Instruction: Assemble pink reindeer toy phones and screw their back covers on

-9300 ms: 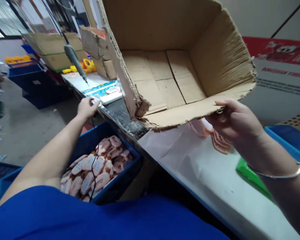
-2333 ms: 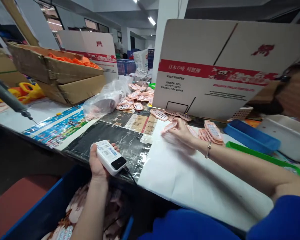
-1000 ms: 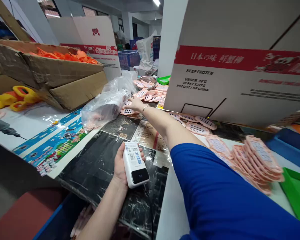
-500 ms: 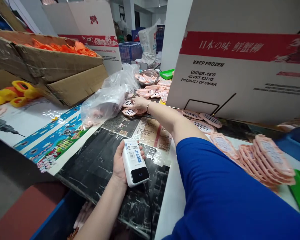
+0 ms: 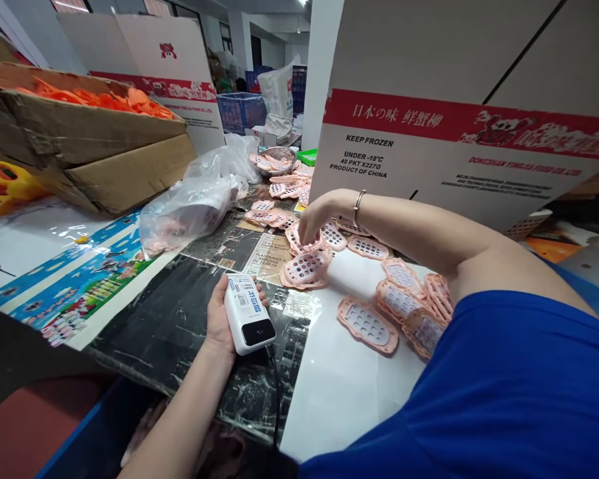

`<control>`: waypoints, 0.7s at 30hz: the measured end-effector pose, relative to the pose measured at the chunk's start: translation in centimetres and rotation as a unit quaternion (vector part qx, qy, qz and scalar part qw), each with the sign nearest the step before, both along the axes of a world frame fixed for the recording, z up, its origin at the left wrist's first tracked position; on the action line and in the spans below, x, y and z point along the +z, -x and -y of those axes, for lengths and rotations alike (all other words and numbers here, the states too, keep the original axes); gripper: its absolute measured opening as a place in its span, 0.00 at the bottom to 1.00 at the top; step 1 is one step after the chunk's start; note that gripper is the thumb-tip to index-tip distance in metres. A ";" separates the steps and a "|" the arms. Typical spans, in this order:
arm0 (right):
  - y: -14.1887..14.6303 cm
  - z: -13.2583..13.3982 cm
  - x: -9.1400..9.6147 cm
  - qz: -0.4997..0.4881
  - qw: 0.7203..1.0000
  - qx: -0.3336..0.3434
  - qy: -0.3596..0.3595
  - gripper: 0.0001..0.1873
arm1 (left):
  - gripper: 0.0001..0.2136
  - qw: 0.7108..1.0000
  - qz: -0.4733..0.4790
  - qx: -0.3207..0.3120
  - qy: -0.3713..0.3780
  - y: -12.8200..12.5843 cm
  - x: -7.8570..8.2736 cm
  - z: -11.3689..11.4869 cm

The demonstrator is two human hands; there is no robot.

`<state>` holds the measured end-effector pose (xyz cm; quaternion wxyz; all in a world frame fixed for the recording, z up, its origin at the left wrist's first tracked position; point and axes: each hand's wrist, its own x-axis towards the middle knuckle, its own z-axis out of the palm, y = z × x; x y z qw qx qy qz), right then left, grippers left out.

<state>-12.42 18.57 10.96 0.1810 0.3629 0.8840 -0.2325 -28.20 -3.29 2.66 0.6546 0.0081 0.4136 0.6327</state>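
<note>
My left hand point(image 5: 218, 318) is closed round a white power bank point(image 5: 248, 313) with a black end and a cable, held at the near edge of the dark table point(image 5: 180, 319). My right hand point(image 5: 315, 217) reaches across with its fingers bent down onto a small heap of pink perforated plastic plates point(image 5: 304, 256). More pink plates point(image 5: 367, 324) lie loose on the white sheet point(image 5: 349, 379) near my right arm. Another scatter of pink plates point(image 5: 279, 189) lies farther back.
A clear plastic bag point(image 5: 190, 206) lies left of the plates. A torn cardboard box holding orange parts point(image 5: 80, 133) stands at the left. A large white carton printed "KEEP FROZEN" point(image 5: 429, 159) blocks the back right. A blue crate point(image 5: 80, 446) sits below the table edge.
My right hand has drawn back from the far pile toward me, bringing pink plates along to the edge of the white sheet. My left hand keeps hold of the power bank.
</note>
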 end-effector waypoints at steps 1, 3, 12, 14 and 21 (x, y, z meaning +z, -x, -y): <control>0.0 -0.6 0.2 -0.021 1.000 -0.014 -0.006 0.05 | 0.20 1.000 0.000 0.000 0.002 0.0 0.0 0.0; 1.1 -1.8 0.1 -0.077 0.995 -0.044 -0.044 0.11 | 0.20 1.000 0.000 0.000 0.009 0.0 -0.1 -0.1; 10.6 -5.8 -5.5 -0.140 0.969 -0.140 -0.147 0.39 | 0.21 1.000 0.003 0.003 0.016 0.3 -0.1 -0.4; 10.7 -6.1 -6.1 -0.120 0.976 -0.129 -0.125 0.33 | 0.21 1.000 0.003 0.000 0.016 0.5 -0.3 -0.6; 6.1 -4.4 -5.7 -0.069 0.993 -0.047 -0.079 0.19 | 0.19 1.000 0.004 -0.012 0.001 0.4 -0.4 -0.5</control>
